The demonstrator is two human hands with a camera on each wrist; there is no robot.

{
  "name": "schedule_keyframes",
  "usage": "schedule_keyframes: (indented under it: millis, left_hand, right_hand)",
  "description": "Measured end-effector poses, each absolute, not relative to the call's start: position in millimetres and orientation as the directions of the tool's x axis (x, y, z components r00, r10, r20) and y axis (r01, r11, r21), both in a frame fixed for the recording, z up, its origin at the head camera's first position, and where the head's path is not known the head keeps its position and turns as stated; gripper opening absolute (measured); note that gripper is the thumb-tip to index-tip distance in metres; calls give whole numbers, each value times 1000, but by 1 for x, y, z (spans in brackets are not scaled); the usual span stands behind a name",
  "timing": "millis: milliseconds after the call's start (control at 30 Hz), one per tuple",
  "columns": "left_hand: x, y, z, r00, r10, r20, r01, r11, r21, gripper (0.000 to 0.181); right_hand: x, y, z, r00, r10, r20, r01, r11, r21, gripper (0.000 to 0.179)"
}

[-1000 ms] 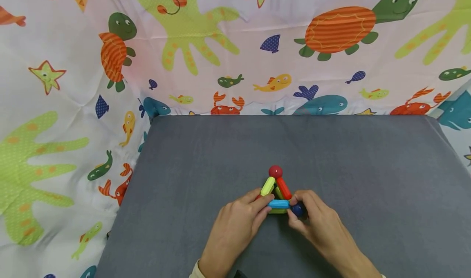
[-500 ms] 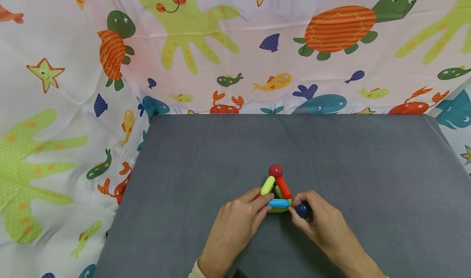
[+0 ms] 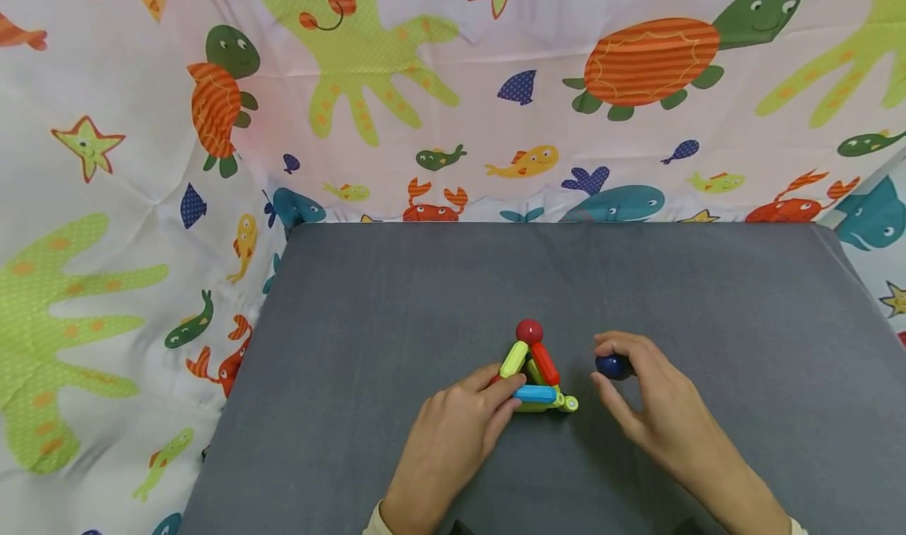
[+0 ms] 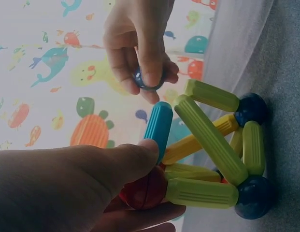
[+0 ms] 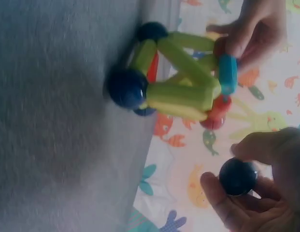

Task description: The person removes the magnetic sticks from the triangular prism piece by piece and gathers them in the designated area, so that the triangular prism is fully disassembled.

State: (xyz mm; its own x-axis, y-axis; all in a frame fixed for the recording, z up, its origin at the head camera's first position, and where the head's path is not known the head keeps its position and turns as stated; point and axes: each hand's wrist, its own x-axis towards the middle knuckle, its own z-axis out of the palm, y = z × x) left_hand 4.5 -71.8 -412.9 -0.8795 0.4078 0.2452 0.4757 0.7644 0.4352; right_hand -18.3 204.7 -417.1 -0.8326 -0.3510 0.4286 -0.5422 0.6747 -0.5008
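Note:
A toy structure of sticks and balls stands in front of me. In the head view it has a red ball [image 3: 529,331] at the far corner, plus red [image 3: 544,363], yellow-green [image 3: 514,359] and blue sticks [image 3: 535,394]. My left hand [image 3: 456,425] grips its near-left corner; in the left wrist view the thumb lies against the blue stick [image 4: 159,126] and a red ball [image 4: 146,189]. My right hand [image 3: 661,401] pinches a dark blue ball [image 3: 613,367] between thumb and fingers, apart from the structure on its right. Yellow-green stick ends [image 3: 569,403] show at the near-right corner.
A grey cloth [image 3: 396,299] covers the table. Behind it and on the left hangs a white curtain [image 3: 467,118] printed with sea animals. Dark blue balls [image 4: 255,197] at the structure's bottom corners rest on the grey cloth.
My right hand has pulled away from the near-right corner, rightward and slightly up, carrying the dark blue ball. Stick ends there have come into sight. The left hand stays put.

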Motion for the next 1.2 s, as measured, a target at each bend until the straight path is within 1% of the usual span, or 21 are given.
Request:
schedule_keyframes:
  millis: [33, 133, 167, 267, 400, 433, 533, 700, 833, 1000, 1200]
  left_hand:
    - [5, -72, -413, -881, 405, 246, 474, 764, 438, 32]
    - [5, -72, -413, -881, 401, 251, 473, 765, 437, 31]
    - [5, -72, -412, -882, 399, 251, 472, 766, 438, 31]
    - [6, -72, -412, -884, 397, 248, 468, 769, 436, 30]
    - [8, -72, -411, -887, 397, 236, 462, 765, 450, 30]
    - [8, -72, -411, -887, 396, 235, 461, 763, 452, 30]
    - [8, -72, -411, -889, 394, 234, 458, 765, 453, 30]
    - [7, -71, -411, -887, 396, 238, 462, 766, 447, 31]
    - [7, -71, -412, -885, 395, 244, 465, 767, 442, 30]
    - [7, -72, -412, -888, 391, 240, 459, 769, 445, 30]
    - [6, -72, -412, -886, 393, 247, 464, 760, 454, 31]
  right_hand:
    - [-20, 207, -416, -835, -349, 424, -537, 683, -495, 44]
    - [-29, 217, -415, -830, -343, 440, -536, 707, -461, 37]
    - [-32, 220, -415, -827, -343, 445, -538, 712, -451, 41]
    - [-41, 229, -417, -820, -342, 458, -537, 737, -410, 63]
    - [-56, 242, -417, -833, -337, 438, -510, 775, -373, 47]
    - [-60, 245, -417, -839, -338, 426, -503, 781, -370, 45]
    - [-75, 257, -416, -863, -330, 383, -471, 800, -372, 52]
    - [-103, 278, -419, -883, -319, 343, -434, 833, -343, 46]
    - [-129, 290, -427, -883, -321, 342, -430, 845, -317, 43]
    - [-160, 302, -439, -888, -333, 318, -431, 844, -320, 41]
    - [-189, 314, -447, -922, -313, 226, -373, 874, -311, 39]
